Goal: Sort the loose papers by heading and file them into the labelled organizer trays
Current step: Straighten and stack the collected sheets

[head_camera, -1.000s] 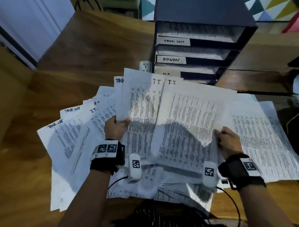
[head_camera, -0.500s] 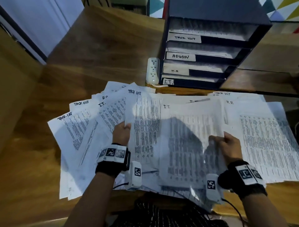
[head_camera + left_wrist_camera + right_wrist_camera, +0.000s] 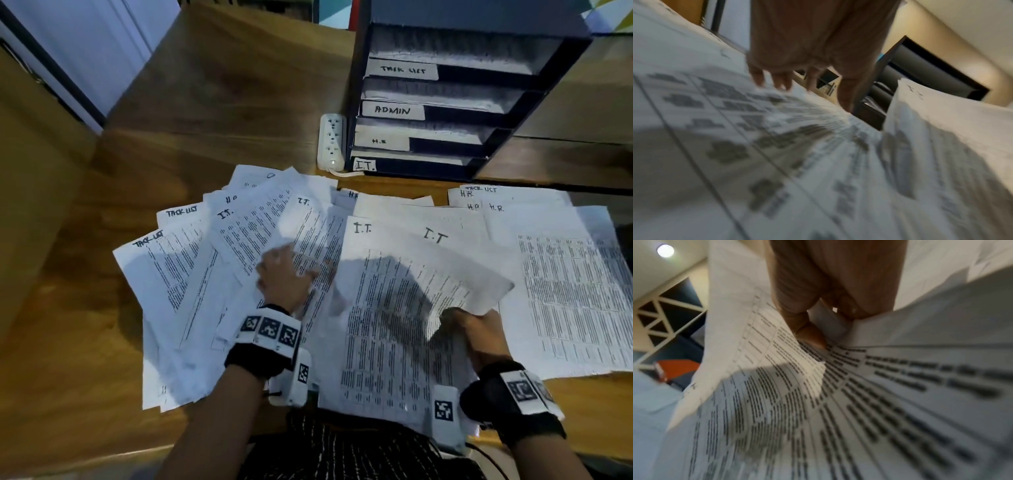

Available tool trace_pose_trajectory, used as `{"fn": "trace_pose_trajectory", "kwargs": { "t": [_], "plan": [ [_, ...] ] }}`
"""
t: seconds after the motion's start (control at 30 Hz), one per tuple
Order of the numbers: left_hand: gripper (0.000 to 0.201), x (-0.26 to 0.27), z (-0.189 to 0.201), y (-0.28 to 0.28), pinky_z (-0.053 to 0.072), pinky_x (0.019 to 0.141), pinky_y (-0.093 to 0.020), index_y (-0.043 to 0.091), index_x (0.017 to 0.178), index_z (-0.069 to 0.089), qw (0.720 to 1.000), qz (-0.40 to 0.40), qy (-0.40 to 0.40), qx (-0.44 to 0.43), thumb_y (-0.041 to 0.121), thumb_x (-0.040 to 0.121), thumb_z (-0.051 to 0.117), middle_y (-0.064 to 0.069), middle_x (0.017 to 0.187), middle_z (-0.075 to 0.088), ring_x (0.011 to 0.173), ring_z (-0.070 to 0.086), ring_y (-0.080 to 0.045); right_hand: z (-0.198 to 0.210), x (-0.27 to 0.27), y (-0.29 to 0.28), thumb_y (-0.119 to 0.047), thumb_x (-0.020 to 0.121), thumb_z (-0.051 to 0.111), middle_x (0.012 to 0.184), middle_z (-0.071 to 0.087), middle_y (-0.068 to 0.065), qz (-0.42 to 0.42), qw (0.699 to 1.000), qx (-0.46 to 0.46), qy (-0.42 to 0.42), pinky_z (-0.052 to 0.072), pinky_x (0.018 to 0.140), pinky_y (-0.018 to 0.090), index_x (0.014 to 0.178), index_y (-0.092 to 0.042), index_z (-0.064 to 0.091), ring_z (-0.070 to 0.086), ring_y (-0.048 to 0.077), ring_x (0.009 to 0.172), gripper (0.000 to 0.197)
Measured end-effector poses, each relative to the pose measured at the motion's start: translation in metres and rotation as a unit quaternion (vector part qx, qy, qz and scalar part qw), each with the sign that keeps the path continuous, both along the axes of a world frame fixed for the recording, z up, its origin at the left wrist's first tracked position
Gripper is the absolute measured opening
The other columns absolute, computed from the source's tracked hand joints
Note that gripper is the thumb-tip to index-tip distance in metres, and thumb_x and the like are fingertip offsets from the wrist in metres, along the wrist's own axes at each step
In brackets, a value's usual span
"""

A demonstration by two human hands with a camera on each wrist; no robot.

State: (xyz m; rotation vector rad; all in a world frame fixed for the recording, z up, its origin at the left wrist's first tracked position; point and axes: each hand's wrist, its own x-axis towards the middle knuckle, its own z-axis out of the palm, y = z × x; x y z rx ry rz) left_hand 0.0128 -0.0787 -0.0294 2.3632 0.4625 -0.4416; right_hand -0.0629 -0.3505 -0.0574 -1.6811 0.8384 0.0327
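head view: loose white printed papers (image 3: 205, 274) fan across the brown wooden desk (image 3: 85, 377); the dark four-tier organizer with labelled trays (image 3: 428, 113) stands at 1 o'clock; left hand (image 3: 284, 277) lies spread on them; left wrist view: fingers (image 3: 781, 81) straight; right wrist view: right hand (image 3: 830, 293) pinches a lifted i.t. sheet (image 3: 748, 344).

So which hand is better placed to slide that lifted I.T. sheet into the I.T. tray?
Right. The right hand already pinches the lifted I.T. sheet; the left hand lies spread on the papers.
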Motion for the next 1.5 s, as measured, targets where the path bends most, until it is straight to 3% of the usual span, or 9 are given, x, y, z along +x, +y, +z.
{"fn": "trace_pose_trajectory", "kwargs": {
  "t": [0.13,0.33,0.5,0.67,0.77,0.93,1.13,1.3,1.5],
  "plan": [
    [0.092,0.012,0.0,0.03,0.03,0.105,-0.049,0.001,0.135,0.029,0.994,0.06,0.048,0.079,0.044,0.069,0.075,-0.02,0.141,0.028,0.132,0.027,-0.035,0.004,0.002,0.013,0.0,0.08,0.067,0.059,0.063,0.003,0.016,1.0,-0.016,-0.01,0.043,0.046,0.009,0.074,0.0,0.059,0.053,0.011,0.055,0.01],
    [0.037,0.018,0.0,0.03,0.048,0.093,-0.039,0.006,0.121,0.053,1.0,0.009,-0.028,-0.011,0.019,0.086,0.058,-0.019,0.118,0.061,0.108,0.057,-0.033,0.004,0.007,0.04,-0.007,0.084,0.064,0.07,0.061,0.005,0.092,0.992,-0.081,-0.009,0.038,0.043,0.002,0.093,-0.001,0.064,0.057,-0.002,0.055,0.011],
    [0.032,0.04,0.057,0.056,0.043,0.088,-0.038,0.0,0.119,0.055,0.974,0.099,-0.203,0.018,0.016,0.093,0.047,-0.02,0.122,0.059,0.113,0.054,-0.036,0.005,0.011,0.049,-0.013,0.086,0.056,0.077,0.059,0.019,0.069,0.974,-0.217,0.024,0.04,0.063,0.026,0.079,0.009,0.064,0.055,0.026,0.071,0.024],
    [0.053,0.066,0.129,0.116,0.041,0.102,-0.027,0.014,0.125,0.054,0.902,0.197,-0.38,-0.057,0.045,0.083,0.054,-0.005,0.128,0.059,0.115,0.054,-0.014,0.022,0.021,0.064,-0.011,0.088,0.055,0.14,0.035,0.018,0.041,0.931,-0.359,0.052,0.034,0.093,0.046,0.11,0.008,0.06,0.031,0.042,0.12,0.03],
    [0.05,0.066,0.122,0.128,0.052,0.09,-0.029,0.02,0.114,0.063,0.89,0.22,-0.367,-0.155,0.051,0.075,0.063,0.004,0.114,0.068,0.104,0.063,-0.012,0.031,0.033,0.076,-0.01,0.086,0.058,0.133,0.042,0.02,0.055,0.932,-0.359,0.01,0.035,0.09,0.046,0.105,0.008,0.062,0.035,0.042,0.116,0.027],
    [0.043,0.03,0.058,0.086,0.042,0.071,-0.031,-0.001,0.105,0.065,0.958,0.2,-0.161,-0.127,0.032,0.079,0.07,-0.021,0.107,0.068,0.102,0.063,-0.027,0.032,0.049,0.103,-0.008,0.09,0.052,0.066,0.048,0.01,0.086,0.989,-0.116,-0.029,0.035,0.058,0.026,0.067,-0.003,0.05,0.046,0.022,0.075,0.024],
    [0.055,0.005,-0.006,0.076,0.021,0.055,-0.029,0.009,0.049,0.037,0.974,0.141,-0.063,-0.167,0.041,0.092,0.049,-0.01,0.052,0.037,0.062,0.038,-0.02,0.028,0.052,0.128,-0.049,0.093,0.041,0.13,0.053,0.012,0.007,0.988,0.155,0.021,0.037,0.107,0.042,0.13,-0.011,0.05,0.048,0.029,0.124,0.054],
    [0.033,0.0,-0.025,0.082,0.048,0.07,-0.031,0.001,0.07,0.067,0.964,0.164,-0.039,-0.205,0.033,0.076,0.069,-0.012,0.06,0.061,0.066,0.057,-0.026,0.017,0.047,0.132,-0.024,0.087,0.061,0.078,0.06,0.016,0.097,0.994,-0.049,0.015,0.05,0.066,0.035,0.091,0.004,0.064,0.056,0.025,0.073,0.028],
    [0.049,0.014,-0.017,0.097,0.036,0.069,-0.028,0.004,0.068,0.053,0.962,0.179,-0.021,-0.203,0.046,0.093,0.044,-0.016,0.072,0.051,0.071,0.047,-0.022,0.013,0.035,0.114,-0.019,0.094,0.05,0.053,0.042,0.006,0.071,0.984,-0.161,0.033,0.028,0.049,0.024,0.052,-0.012,0.038,0.036,0.016,0.05,0.045]
  ]
}}
